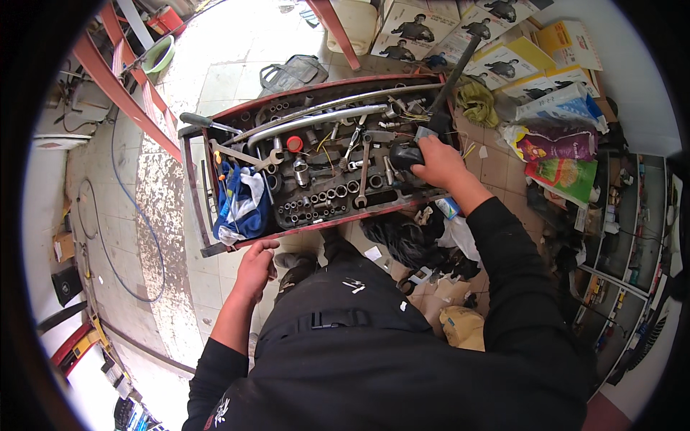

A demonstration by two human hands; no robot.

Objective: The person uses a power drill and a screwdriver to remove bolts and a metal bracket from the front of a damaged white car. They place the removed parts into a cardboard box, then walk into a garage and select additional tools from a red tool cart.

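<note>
Below the front left corner of a red-framed tool tray (316,226), my left hand (255,271) hangs with its fingers curled in and nothing visible in them. At the tray's right end, my right hand (440,164) is closed around a black, rounded object (406,155) with a grey part; its exact kind I cannot tell. Beyond that hand, a long dark bar (458,72) slants up past the tray's far edge. Inside the tray lie several sockets (341,192), a combination wrench (364,172), an open-end wrench (248,156), a red-capped round item (295,144) and long metal bars (323,121).
A blue and white cloth (243,201) fills the tray's front left corner. Red metal legs (122,86) stand at the left, near a hose (154,251) on the floor. Cartons (503,65), plastic bags (553,144) and shelves (625,266) line the right. A grey bag (295,72) lies behind.
</note>
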